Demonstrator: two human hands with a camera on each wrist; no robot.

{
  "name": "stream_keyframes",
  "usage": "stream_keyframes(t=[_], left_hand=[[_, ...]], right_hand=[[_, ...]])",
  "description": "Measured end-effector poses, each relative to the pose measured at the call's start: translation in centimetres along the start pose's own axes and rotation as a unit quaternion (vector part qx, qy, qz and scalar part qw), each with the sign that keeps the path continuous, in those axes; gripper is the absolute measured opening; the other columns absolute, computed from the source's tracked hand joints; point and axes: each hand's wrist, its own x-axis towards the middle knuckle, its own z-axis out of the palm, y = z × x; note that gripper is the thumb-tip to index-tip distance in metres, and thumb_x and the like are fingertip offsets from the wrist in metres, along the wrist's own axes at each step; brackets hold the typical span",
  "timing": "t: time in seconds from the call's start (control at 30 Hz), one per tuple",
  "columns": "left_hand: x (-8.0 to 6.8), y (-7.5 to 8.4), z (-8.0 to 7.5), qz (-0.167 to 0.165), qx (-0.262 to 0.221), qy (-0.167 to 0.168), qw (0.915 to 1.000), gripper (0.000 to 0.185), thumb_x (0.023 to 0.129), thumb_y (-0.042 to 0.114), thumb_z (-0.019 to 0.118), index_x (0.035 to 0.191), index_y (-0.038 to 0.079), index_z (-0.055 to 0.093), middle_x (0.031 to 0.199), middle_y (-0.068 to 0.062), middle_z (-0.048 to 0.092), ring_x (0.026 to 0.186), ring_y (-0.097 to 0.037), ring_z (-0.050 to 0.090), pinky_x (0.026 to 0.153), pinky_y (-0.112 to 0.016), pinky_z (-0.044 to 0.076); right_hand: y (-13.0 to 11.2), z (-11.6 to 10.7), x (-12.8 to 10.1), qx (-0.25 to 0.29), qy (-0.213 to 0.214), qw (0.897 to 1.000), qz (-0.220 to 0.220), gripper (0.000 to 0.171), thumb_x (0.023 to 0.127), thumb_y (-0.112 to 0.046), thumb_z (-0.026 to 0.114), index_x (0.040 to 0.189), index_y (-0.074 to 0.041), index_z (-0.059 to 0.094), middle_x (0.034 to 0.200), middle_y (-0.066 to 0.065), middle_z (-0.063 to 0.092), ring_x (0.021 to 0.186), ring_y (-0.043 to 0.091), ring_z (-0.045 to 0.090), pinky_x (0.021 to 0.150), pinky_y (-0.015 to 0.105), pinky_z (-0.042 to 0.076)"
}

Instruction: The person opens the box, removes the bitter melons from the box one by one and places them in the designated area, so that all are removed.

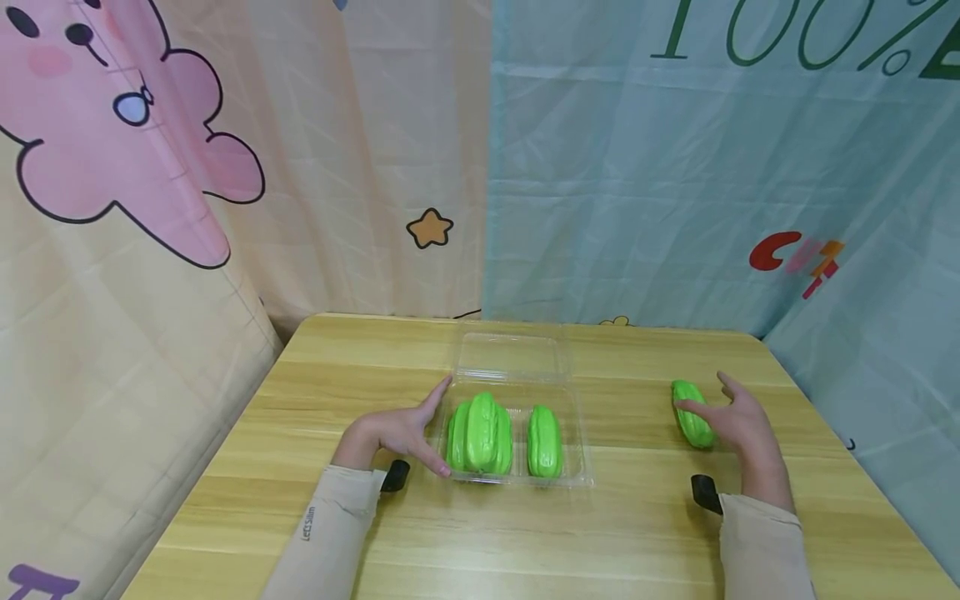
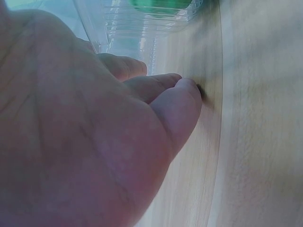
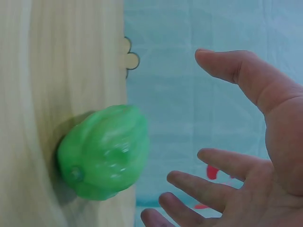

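A clear plastic clamshell box (image 1: 579, 437) stands mid-table, its lid (image 1: 513, 354) folded back. Inside, stacked green star fruit (image 1: 482, 437) fill the left part, and a single star fruit (image 1: 545, 442) lies on the right. My left hand (image 1: 397, 429) is at the box's left side, thumb and fingers spread, tips right at its wall. Over on the right, another ribbed green star fruit (image 1: 696, 432) lies on the table. My right hand (image 1: 742, 425) is spread beside it, its thumb overlapping it in the head view. The right wrist view shows a gap between the fingers and this star fruit (image 3: 106, 151).
The wooden table (image 1: 637, 542) reaches back to printed curtains, a cream one (image 1: 360, 167) on the left and a blue one (image 1: 600, 183) on the right. Black straps or mounts (image 1: 396, 476) sit at both wrists below the sleeves.
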Motion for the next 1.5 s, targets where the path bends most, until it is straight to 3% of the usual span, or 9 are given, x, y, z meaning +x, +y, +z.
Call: stream_keyframes(t=[0.17,0.3,0.63,0.9,1.07,1.5], left_hand=[[0.0,0.0,0.1,0.002,-0.002,0.0,1.0,0.148,0.07,0.031,0.095,0.158,0.021,-0.023,0.164,-0.017,-0.02,0.149,-0.044,-0.003,0.118,-0.06,0.011],[-0.1,0.0,0.2,0.0,-0.004,0.0,1.0,0.147,0.07,0.031,0.095,0.158,0.022,-0.023,0.164,-0.017,-0.02,0.149,-0.044,-0.003,0.118,-0.06,0.011],[-0.1,-0.2,0.2,0.002,-0.001,0.0,1.0,0.147,0.07,0.031,0.094,0.158,0.022,-0.022,0.163,-0.019,-0.019,0.149,-0.043,-0.004,0.118,-0.058,0.009],[0.0,-0.2,0.2,0.007,-0.004,-0.003,1.0,0.147,0.07,0.03,0.094,0.158,0.021,-0.023,0.163,-0.019,-0.02,0.149,-0.044,-0.005,0.118,-0.059,0.01],[0.0,0.0,0.1,0.006,-0.003,-0.004,1.0,0.148,0.069,0.031,0.095,0.158,0.021,-0.023,0.163,-0.019,-0.021,0.149,-0.044,-0.004,0.118,-0.059,0.011],[-0.1,0.0,-0.1,0.005,-0.005,-0.001,1.0,0.149,0.068,0.03,0.095,0.158,0.021,-0.023,0.164,-0.017,-0.02,0.149,-0.043,-0.004,0.118,-0.058,0.01]], right_hand=[[-1.4,-0.1,-0.9,-0.013,0.033,0.999,-0.018,0.116,0.088,-0.059,0.07,0.161,-0.007,-0.004,0.161,0.034,-0.001,0.142,0.061,0.005,0.105,0.075,0.022],[-3.0,0.2,-1.7,-0.012,0.037,0.997,-0.063,0.115,0.088,-0.056,0.072,0.162,-0.008,-0.002,0.162,0.032,0.006,0.142,0.059,0.009,0.104,0.075,0.023],[-6.1,1.8,-3.2,0.07,-0.028,0.984,-0.162,0.112,0.086,-0.042,0.08,0.163,-0.021,0.001,0.163,0.024,0.018,0.142,0.049,0.03,0.106,0.065,0.035],[-7.6,3.3,-3.8,0.093,-0.068,0.973,-0.2,0.111,0.085,-0.029,0.084,0.164,-0.024,0.007,0.162,0.022,0.023,0.14,0.046,0.035,0.098,0.062,0.045],[-8.3,4.4,-4.0,0.1,-0.096,0.967,-0.215,0.109,0.082,-0.026,0.086,0.164,-0.022,0.013,0.162,0.02,0.024,0.14,0.044,0.036,0.096,0.06,0.048],[-9.3,6.8,-3.9,0.068,-0.117,0.96,-0.246,0.105,0.078,-0.031,0.089,0.16,-0.015,0.027,0.159,0.02,0.031,0.138,0.044,0.039,0.093,0.057,0.051]])
